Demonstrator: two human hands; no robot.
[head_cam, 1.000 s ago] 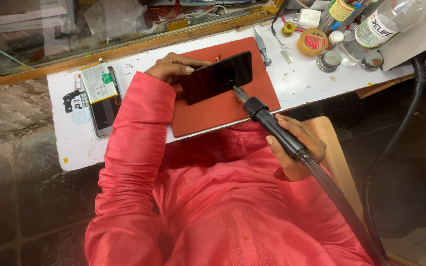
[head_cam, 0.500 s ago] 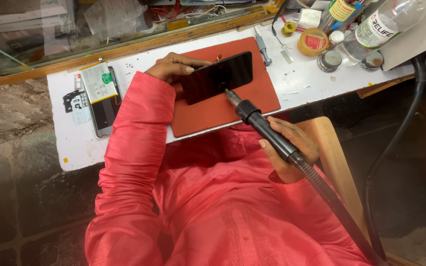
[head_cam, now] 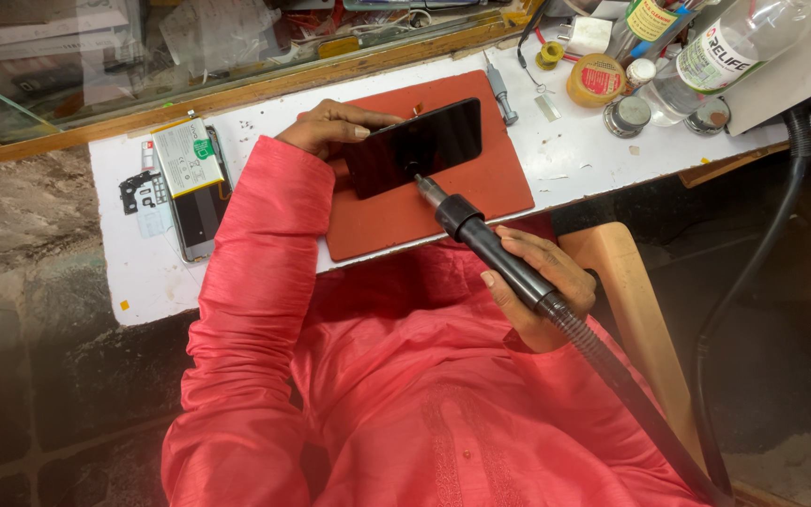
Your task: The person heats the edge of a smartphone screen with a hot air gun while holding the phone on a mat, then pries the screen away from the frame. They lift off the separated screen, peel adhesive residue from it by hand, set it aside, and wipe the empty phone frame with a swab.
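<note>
**Two hands, one phone, one hot-air wand**

Two bare hands are seen at work over a red mat laid on a white bench. A dark phone is held on the mat, its glossy face up and its long side running from 8 o'clock to 2 o'clock. The left hand is set at the phone's 9 o'clock end, the fingers curled narrowly around its upper edge and the thumb laid along the near corner. A black hot-air wand is gripped by the right hand, with the fingers wrapped closed around the barrel. The metal nozzle is pointed toward 11 o'clock and is held at the phone's lower edge; whether it touches cannot be told. A ribbed hose is led from the wand toward 5 o'clock.

At 9 o'clock from the mat, a second phone is laid opened on the bench with a battery resting across it. At 2 o'clock from the mat, a yellow tin, small round jars and a clear bottle are grouped. A screwdriver is laid just beside the mat's far corner. A black cable is hung at 3 o'clock.
</note>
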